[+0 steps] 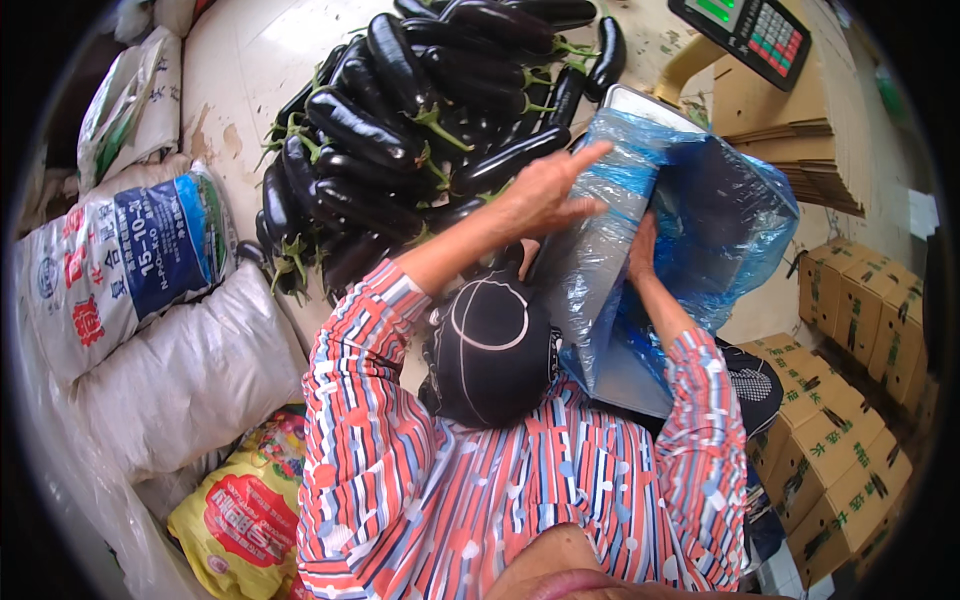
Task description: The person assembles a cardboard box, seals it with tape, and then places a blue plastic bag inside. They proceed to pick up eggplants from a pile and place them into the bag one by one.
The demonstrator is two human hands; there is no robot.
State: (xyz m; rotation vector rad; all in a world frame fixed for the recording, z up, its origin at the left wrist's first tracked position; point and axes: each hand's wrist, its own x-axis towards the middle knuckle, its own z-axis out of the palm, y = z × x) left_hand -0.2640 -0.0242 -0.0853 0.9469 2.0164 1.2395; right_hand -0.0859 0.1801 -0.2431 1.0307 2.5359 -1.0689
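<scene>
My left hand reaches across the near-left side of a box-like form covered in blue plastic film. Its fingers are spread and slightly blurred, with nothing visible between them; whether they touch the film I cannot tell. My right hand reaches into the opening of the blue plastic liner, and its fingertips are partly hidden by the film-covered wall. The covered form leans by my lap, against the pale platform of a weighing scale. Left of it lies a heap of glossy dark purple eggplants with green stems.
Beyond the platform stands the scale's keypad display. Flattened cardboard is stacked at the right, with printed cartons below. White woven sacks, a printed fertilizer sack and a yellow sack lie at the left.
</scene>
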